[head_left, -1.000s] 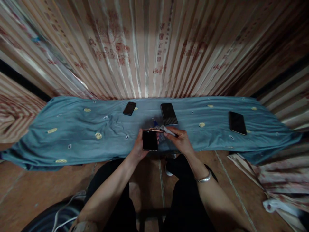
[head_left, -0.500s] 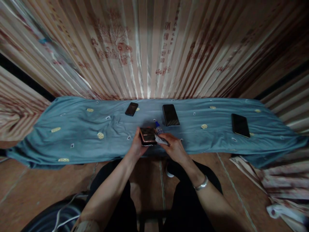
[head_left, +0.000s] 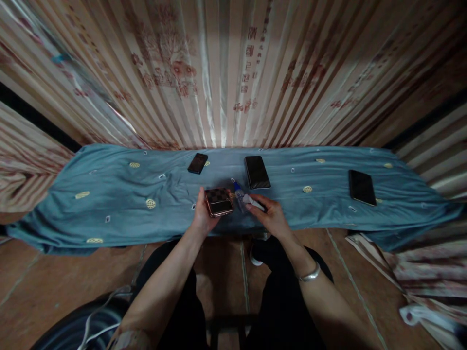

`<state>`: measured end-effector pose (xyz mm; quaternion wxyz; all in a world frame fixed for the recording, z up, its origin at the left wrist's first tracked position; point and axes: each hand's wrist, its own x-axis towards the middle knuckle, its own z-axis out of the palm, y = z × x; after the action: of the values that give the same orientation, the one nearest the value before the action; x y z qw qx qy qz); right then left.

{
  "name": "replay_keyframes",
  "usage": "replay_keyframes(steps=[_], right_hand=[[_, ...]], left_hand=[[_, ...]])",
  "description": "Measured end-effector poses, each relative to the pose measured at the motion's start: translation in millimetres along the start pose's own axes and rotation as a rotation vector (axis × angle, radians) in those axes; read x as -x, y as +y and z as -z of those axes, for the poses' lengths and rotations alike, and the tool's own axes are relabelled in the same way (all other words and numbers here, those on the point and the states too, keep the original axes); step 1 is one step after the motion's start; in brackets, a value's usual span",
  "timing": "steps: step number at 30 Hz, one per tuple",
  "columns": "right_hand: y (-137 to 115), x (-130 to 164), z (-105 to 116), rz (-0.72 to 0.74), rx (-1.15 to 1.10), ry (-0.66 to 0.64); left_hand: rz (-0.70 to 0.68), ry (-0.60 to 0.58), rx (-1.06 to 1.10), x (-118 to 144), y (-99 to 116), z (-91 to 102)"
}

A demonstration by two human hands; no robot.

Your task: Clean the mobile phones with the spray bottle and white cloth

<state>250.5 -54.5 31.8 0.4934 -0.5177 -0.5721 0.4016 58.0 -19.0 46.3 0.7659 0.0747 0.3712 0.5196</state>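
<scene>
My left hand (head_left: 205,214) grips a folded flip phone (head_left: 219,201) along its left side; the phone has a dark checkered face and a copper-coloured edge. To the right of it, my right hand (head_left: 270,214) pinches a small whitish piece (head_left: 254,201) that looks like a folded cloth, held apart from the phone. Between the two hands, a small clear bottle (head_left: 240,197) with a blue top (head_left: 237,185) is on the blue cloth, partly covered by the whitish piece.
A blue patterned cloth (head_left: 120,194) covers the long low surface. On it lie a small dark phone-like device (head_left: 197,163), a larger black device (head_left: 257,172) and another dark one (head_left: 362,187) at the right. Curtains (head_left: 219,73) hang behind. A round black object (head_left: 76,325) with a white cord stands lower left.
My right hand has drawn the whitish piece back to the right, off the flip phone. My left hand has shifted slightly left and turned the phone's checkered face more upward.
</scene>
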Motion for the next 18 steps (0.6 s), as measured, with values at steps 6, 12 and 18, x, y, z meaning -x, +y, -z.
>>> replay_keyframes(steps=[6, 12, 18], right_hand=[[6, -1, -5, -0.25, -0.13, -0.216], [8, 1, -27, -0.504, -0.508, -0.122], [12, -4, -25, -0.584, -0.675, 0.067]], left_hand=[[-0.028, -0.064, 0.02, -5, -1, -6.3], [-0.023, -0.094, -0.005, -14, -17, -14.7], [-0.01, -0.084, -0.015, -21, -28, -31.3]])
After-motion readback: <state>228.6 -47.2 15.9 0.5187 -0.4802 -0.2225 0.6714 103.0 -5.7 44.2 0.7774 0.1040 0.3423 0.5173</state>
